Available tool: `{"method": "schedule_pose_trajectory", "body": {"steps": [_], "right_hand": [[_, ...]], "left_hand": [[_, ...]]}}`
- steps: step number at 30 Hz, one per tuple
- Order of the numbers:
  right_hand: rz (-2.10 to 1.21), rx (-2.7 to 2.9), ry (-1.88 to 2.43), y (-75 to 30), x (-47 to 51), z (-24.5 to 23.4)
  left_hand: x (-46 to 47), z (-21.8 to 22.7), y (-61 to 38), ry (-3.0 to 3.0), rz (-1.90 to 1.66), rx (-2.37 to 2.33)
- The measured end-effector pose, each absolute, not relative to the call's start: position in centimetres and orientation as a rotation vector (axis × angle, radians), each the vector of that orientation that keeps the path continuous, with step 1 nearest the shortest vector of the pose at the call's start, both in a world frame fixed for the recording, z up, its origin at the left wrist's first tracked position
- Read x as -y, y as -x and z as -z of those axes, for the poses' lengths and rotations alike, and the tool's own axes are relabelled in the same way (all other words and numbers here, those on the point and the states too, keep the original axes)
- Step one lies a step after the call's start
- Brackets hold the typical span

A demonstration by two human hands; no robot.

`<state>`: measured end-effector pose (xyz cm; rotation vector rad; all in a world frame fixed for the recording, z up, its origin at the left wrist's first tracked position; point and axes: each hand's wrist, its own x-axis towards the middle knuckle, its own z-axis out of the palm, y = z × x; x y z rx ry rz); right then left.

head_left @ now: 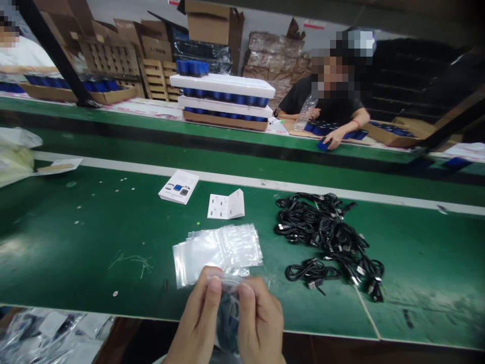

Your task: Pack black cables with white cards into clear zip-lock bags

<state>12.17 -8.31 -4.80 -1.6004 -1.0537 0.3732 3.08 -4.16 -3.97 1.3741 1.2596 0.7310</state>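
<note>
My left hand (196,316) and my right hand (259,323) pinch the top edges of a clear zip bag (229,308) at the near edge of the green workbench (83,237). A dark coiled item, probably a cable, hangs inside the bag, partly hidden by my fingers. Just beyond my fingertips lies a stack of empty zip bags (217,255). To the right spreads a heap of black cables (326,235) with metal plugs. Farther back lie a white printed leaflet (179,186) and a folded white card (226,205).
Across the bench, a co-worker's hand (326,143) rests on a blue item. White foam trays of blue items (223,86) stand on a cardboard tray beyond a green belt. Wooden pallets and cartons fill the background. Plastic sheets lie below the bench at lower left.
</note>
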Motion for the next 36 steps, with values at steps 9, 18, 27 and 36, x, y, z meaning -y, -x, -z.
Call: {"method": "schedule_pose_trajectory", "body": {"steps": [9, 18, 27, 36], "right_hand": [[-0.257, 1.120, 1.549, -11.8, 8.1, 5.0], [-0.066, 1.139, 1.535, -11.0, 8.1, 5.7], [-0.697, 1.152, 1.453, -14.7, 8.0, 2.9], [-0.805, 1.122, 1.418, -13.7, 8.5, 2.8]], "left_hand": [[3.9, 3.9, -3.3, -1.622, -0.875, -0.967], [3.1, 4.6, -2.4, -2.095, -1.048, -0.737], [0.6, 2.1, -1.2, -1.853, -0.562, -0.727], [0.8, 1.4, -0.4, -1.845, -0.457, -0.722]]}}
